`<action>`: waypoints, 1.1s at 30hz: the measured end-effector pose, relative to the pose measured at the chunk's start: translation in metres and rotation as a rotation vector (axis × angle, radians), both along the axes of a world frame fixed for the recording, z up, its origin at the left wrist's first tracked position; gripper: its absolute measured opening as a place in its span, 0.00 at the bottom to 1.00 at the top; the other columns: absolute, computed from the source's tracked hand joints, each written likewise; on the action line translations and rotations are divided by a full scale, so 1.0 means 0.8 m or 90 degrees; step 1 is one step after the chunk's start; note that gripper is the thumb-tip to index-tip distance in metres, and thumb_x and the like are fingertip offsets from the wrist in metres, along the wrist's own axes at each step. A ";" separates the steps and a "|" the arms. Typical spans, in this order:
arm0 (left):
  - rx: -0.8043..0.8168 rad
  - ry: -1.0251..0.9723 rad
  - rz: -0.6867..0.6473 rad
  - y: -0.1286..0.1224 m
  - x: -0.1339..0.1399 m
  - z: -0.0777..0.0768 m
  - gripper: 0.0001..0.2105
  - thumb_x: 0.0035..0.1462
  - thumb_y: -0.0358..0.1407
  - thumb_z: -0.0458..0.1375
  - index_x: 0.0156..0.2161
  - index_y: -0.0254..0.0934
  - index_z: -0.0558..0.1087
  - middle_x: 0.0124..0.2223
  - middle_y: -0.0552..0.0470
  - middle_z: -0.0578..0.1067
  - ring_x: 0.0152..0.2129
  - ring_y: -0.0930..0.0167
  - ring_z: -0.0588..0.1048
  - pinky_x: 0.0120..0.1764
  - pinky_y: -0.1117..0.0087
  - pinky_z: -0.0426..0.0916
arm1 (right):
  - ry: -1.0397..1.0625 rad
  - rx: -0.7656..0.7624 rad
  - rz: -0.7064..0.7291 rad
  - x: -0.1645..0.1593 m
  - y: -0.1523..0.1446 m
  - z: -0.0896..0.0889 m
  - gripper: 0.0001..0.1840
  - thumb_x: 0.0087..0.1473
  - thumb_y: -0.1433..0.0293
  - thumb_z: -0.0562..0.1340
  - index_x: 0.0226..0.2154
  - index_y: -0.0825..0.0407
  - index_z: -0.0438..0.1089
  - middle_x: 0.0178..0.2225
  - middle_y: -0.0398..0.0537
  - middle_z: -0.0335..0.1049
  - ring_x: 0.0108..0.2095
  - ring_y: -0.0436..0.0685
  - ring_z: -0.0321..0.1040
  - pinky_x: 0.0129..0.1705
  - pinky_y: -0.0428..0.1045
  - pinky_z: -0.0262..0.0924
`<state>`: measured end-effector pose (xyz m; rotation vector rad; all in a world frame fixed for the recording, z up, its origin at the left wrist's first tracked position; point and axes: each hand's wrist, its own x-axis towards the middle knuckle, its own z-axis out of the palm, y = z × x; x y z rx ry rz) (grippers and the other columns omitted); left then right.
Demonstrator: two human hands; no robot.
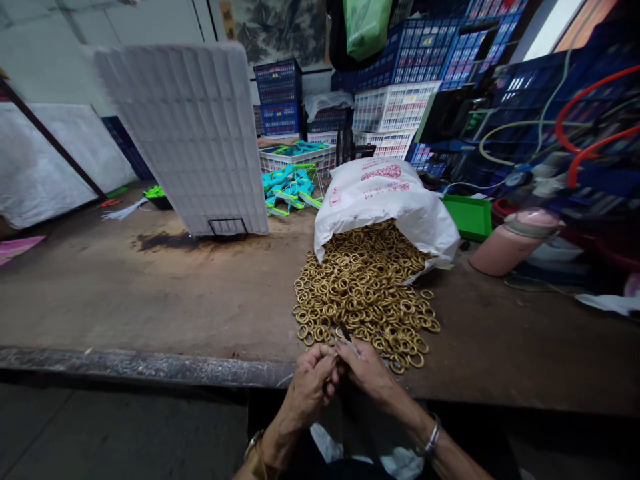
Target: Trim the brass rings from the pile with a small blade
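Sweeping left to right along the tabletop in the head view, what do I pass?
Pink sheet → white ridged panel → teal-and-green pieces → pile of gold-coloured rings → green tray → pink bottle.

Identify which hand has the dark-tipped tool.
The right hand: the dark-tipped tool juts from it toward the gold rings. The left hand shows no tool.
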<state>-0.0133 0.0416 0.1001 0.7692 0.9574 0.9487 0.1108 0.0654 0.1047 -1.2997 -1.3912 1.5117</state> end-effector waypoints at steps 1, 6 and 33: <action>-0.007 -0.005 0.000 -0.001 0.000 0.001 0.16 0.47 0.48 0.57 0.29 0.35 0.64 0.19 0.60 0.64 0.10 0.83 0.55 0.12 0.81 0.46 | 0.014 -0.014 0.000 -0.001 0.000 -0.001 0.16 0.49 0.56 0.51 0.20 0.51 0.58 0.14 0.38 0.58 0.16 0.47 0.53 0.18 0.43 0.48; -0.005 -0.029 0.004 -0.004 0.001 0.007 0.16 0.47 0.48 0.56 0.29 0.35 0.63 0.19 0.60 0.62 0.10 0.83 0.54 0.12 0.82 0.45 | -0.024 0.022 -0.037 0.002 0.001 -0.008 0.16 0.50 0.57 0.50 0.21 0.51 0.59 0.15 0.38 0.57 0.17 0.47 0.53 0.19 0.43 0.49; 0.062 -0.064 0.006 -0.018 0.000 0.021 0.14 0.51 0.45 0.55 0.29 0.37 0.60 0.18 0.61 0.64 0.10 0.82 0.57 0.12 0.82 0.48 | -0.415 0.230 -0.018 0.026 0.006 -0.032 0.10 0.50 0.68 0.49 0.23 0.51 0.61 0.19 0.41 0.61 0.20 0.49 0.55 0.24 0.44 0.47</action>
